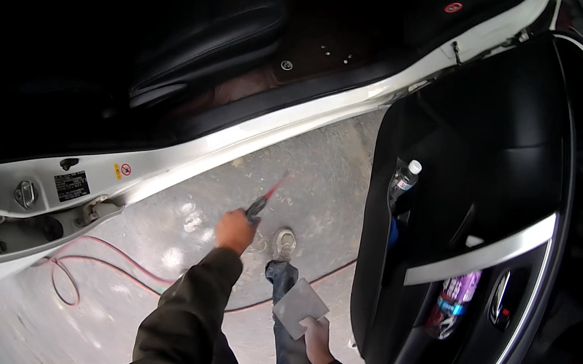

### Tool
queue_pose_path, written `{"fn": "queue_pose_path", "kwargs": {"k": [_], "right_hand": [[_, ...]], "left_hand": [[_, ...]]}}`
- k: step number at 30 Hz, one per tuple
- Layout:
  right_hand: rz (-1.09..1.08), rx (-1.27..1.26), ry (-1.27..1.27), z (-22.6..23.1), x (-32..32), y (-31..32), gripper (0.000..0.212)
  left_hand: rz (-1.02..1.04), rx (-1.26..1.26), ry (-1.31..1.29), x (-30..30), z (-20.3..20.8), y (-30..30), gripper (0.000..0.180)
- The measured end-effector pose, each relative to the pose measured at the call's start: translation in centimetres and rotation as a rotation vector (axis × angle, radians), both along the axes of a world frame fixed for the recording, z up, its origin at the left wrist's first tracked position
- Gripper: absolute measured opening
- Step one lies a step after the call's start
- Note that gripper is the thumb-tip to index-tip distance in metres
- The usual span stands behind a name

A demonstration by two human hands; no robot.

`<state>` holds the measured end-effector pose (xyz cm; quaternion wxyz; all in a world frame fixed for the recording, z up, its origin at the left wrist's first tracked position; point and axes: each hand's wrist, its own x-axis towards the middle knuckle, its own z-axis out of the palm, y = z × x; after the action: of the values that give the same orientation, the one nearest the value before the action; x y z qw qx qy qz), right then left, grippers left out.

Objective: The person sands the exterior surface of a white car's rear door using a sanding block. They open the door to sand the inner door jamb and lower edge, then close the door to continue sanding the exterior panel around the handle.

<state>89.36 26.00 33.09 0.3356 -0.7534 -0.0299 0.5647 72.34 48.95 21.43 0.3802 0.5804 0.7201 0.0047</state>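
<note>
My left hand (234, 231) is closed around a black-handled tool (256, 207) with a thin red tip, stretched out over the floor toward the car's sill. The tip is a little blurred, and I cannot make out the tool's exact kind. Lower and to the right, my right hand (316, 341) grips one corner of a flat grey square (301, 308), a folded cloth or a thin pad. Its fingers are partly hidden by the square, which is held above my leg. Neither hand touches the car.
The white door sill (237, 137) crosses ahead, with a black seat (207, 19) inside. At right stands the open car door (503, 133); its pockets hold a clear bottle (405, 180) and a purple-labelled bottle (453, 304). A red hose (110, 247) loops over the grey floor (169, 215).
</note>
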Motion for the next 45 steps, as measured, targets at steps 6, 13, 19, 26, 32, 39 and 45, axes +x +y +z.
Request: {"fn": "queue_pose_path", "kwargs": {"k": [6,13,19,26,32,39,45], "right_hand": [[0.029,0.010,-0.118,0.8,-4.3,-5.5,0.023],[0.022,0.080,-0.200,7.9,-15.2,-11.5,0.028],[-0.131,0.118,-0.128,13.6,-19.3,-20.5,0.021],[-0.401,0.316,-0.132,16.5,-16.2,-30.7,0.017],[-0.769,0.466,-0.189,23.5,-15.6,-41.8,0.020],[-0.755,0.575,-0.548,36.9,-7.1,-56.6,0.036],[-0.571,0.905,-1.027,50.5,-0.3,-62.0,0.027]], "left_hand": [[0.107,-0.177,0.138,-15.7,-0.8,-13.1,0.052],[0.189,-0.439,0.458,-36.9,3.9,-29.7,0.068],[0.112,-0.469,0.504,-43.4,8.9,-33.9,0.063],[0.088,-0.380,-0.234,-36.0,16.1,-32.6,0.031],[-0.379,0.006,-0.454,-26.9,21.7,-36.8,0.030],[-0.381,0.235,-0.525,-26.8,23.2,-43.7,0.029],[-0.246,0.004,-0.435,-32.6,21.6,-45.7,0.025]]}}
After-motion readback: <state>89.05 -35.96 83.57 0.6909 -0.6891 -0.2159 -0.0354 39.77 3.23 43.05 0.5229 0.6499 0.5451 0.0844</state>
